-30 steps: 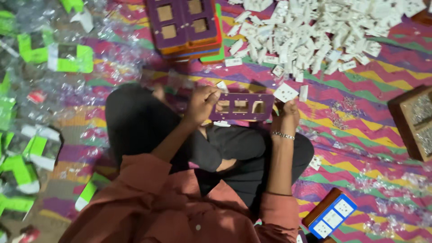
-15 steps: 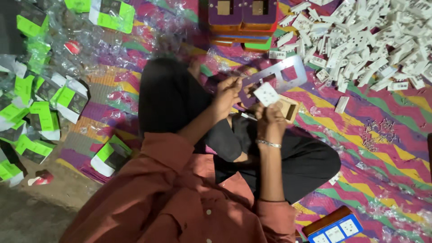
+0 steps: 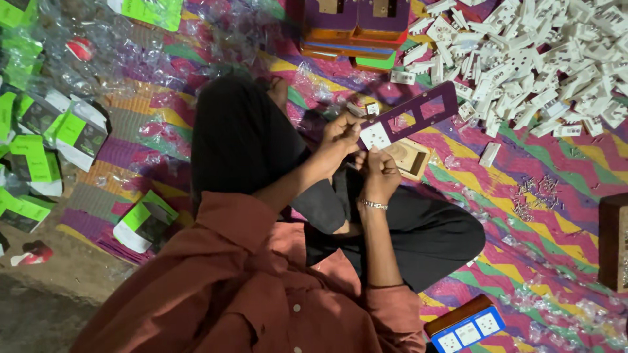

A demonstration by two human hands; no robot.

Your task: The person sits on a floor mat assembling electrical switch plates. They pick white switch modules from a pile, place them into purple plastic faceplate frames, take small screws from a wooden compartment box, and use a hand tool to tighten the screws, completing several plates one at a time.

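Under both hands lies a striped mat [image 3: 562, 196] in many colours, on which the person sits cross-legged in dark trousers and a rust shirt. Up and to the right of the grip, well apart from it, a heap of white switch parts [image 3: 536, 59] covers the mat. Straight above the grip stands a stack of coloured plates [image 3: 356, 33]. Far to the left of the grip lie green-and-white packets [image 3: 36, 163] among clear plastic wrappers.

Between the hands is a purple plate [image 3: 418, 111] with rectangular cut-outs, tilted so that its right end is higher. The left hand [image 3: 340, 134] is closed on the plate's lower left end. The right hand [image 3: 379, 171], with a bracelet at the wrist, is curled just below the plate; what it pinches cannot be told. A white switch piece [image 3: 375, 136] sits in the plate's leftmost cut-out, between the two hands. Just right of the right hand, on the mat, rests a wooden box [image 3: 409, 158].
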